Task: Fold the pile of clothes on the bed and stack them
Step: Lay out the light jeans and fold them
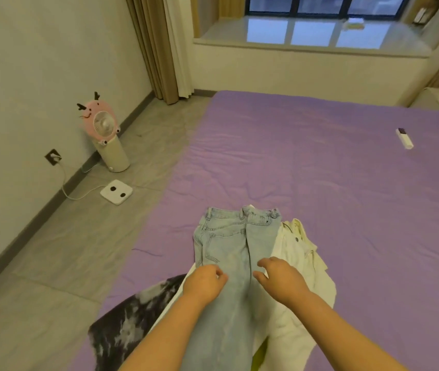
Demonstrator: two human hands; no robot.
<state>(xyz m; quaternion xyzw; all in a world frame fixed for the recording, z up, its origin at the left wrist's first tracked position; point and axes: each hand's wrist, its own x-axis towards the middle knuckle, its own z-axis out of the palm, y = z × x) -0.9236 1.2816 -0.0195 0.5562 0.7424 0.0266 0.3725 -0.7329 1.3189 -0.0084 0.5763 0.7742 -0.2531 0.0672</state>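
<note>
Light-blue jeans [235,245] lay flat near the purple bed's [346,199] left edge, over cream clothes [297,253]. The left hand [206,282] pinched the denim; the right hand [279,277] hovered, fingers loosely spread. Bare sheet stretched beyond.

A purple bed [320,183] carries jeans [237,236], cream garments [293,253] and a remote [404,138].

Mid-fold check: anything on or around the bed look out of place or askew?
Nothing looks damaged or spilled. A white remote lies alone on the purple bed sheet, far right of the clothes. A black-and-white tie-dye garment hangs over the bed's left edge. The light-blue jeans lie flat over a cream garment.
</note>
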